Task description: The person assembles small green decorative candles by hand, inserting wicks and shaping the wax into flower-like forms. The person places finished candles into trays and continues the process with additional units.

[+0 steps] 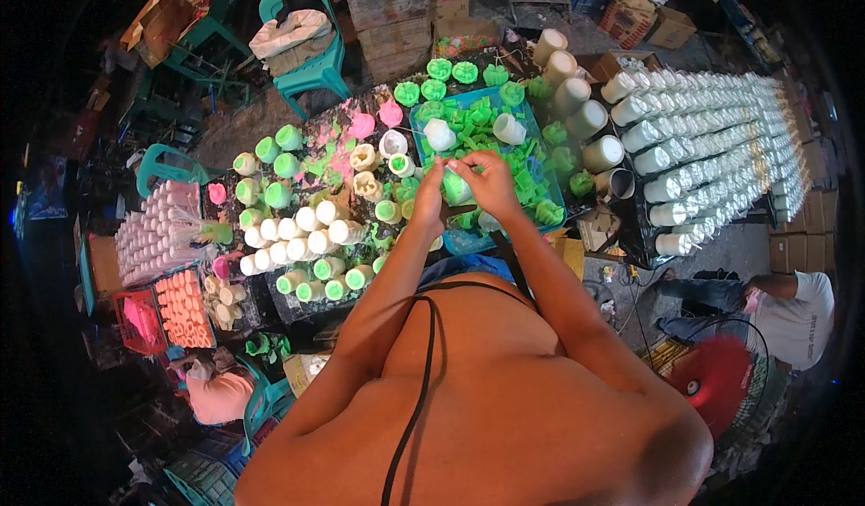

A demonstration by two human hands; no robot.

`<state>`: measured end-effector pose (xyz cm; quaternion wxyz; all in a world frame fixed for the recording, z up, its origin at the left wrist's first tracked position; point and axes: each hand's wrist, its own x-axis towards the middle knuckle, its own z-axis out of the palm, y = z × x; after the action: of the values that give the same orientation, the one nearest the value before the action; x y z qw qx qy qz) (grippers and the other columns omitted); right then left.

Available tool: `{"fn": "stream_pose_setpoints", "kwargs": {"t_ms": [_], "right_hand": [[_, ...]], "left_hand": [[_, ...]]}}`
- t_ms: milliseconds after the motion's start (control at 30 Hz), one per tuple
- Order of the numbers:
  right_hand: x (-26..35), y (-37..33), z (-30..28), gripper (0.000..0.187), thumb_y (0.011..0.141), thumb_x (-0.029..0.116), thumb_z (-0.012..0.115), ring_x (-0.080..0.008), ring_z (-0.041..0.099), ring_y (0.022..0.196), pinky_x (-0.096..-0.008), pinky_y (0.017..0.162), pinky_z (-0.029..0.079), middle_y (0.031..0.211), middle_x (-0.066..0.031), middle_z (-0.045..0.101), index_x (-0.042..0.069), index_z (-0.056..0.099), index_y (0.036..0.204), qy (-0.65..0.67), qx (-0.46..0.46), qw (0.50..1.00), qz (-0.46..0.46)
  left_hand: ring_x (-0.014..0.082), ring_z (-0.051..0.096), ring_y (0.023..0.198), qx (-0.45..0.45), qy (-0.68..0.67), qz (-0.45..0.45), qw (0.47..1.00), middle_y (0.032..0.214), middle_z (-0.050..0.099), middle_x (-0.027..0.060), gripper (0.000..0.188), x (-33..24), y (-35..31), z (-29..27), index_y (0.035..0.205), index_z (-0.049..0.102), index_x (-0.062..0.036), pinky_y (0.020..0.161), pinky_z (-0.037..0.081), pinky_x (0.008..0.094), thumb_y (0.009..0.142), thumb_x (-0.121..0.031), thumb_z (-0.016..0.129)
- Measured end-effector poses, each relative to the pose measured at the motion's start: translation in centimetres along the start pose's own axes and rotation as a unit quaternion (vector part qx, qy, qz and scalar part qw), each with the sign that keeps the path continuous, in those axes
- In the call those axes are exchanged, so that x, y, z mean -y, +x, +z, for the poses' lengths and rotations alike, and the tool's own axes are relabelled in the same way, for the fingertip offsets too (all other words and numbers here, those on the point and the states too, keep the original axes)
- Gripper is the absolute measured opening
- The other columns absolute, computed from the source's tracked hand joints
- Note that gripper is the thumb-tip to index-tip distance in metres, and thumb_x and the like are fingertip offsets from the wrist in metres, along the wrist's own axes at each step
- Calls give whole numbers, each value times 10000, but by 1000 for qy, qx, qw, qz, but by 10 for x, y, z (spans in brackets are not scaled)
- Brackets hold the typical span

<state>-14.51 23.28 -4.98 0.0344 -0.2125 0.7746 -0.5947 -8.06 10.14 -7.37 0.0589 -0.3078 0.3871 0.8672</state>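
Over a blue tray (546,138) heaped with green wax-like scraps (473,127), my two hands meet. A pale green and white candle-like piece (457,187) is held between them. My left hand (432,201) is closed around its left side. From the right, my right hand (489,182) grips it, thumb and fingers together at the top. A thin dark strip (463,209) sticks out just below the piece; what it is, I cannot make out. Just beyond my fingers are a white faceted piece (440,135) and a white cup-shaped piece (509,128).
On the left of the table stand several white cylinders (326,212) and green-topped ones (286,165). Rows of white candle-like cylinders (667,136) fill the right. A teal chair (317,78) is beyond the table. Behind me at right are a red fan (712,384) and a seated person (793,321).
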Motion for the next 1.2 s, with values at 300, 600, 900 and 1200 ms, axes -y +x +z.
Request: {"fn": "stream_pose_setpoints", "kwargs": {"t_ms": [300,600,900,1200], "right_hand": [[3,4,-18,266,909,325,776,-266,560,976,-417,928,394,937,-71,685,61,765,938,-50,8,999,11],[15,-14,-8,462,852,329,825,-317,570,961,-431,832,466,1063,-124,557,65,607,1163,-64,-66,995,-35],[17,-9,3,316,909,253,768,-283,603,906,-372,715,504,1038,-125,566,46,638,1109,13,-54,998,9],[48,-7,3,228,915,241,733,-348,674,894,-445,754,509,1029,-96,689,96,677,1082,-164,-83,975,-125]], "left_hand": [[262,667,1138,116,48,88,988,1341,594,94,418,-12,-14,12,1419,522,-138,822,651,512,1031,-260,624],[189,668,986,78,-33,135,987,1154,647,61,301,-3,7,3,1330,520,-148,762,620,396,1034,-205,517],[159,653,953,43,-58,191,979,1144,635,45,136,-10,2,17,1166,529,-164,667,601,351,1032,-181,546],[152,570,1045,-35,0,304,952,1214,605,71,64,-6,15,8,954,555,-99,945,453,324,998,-107,600]]}}
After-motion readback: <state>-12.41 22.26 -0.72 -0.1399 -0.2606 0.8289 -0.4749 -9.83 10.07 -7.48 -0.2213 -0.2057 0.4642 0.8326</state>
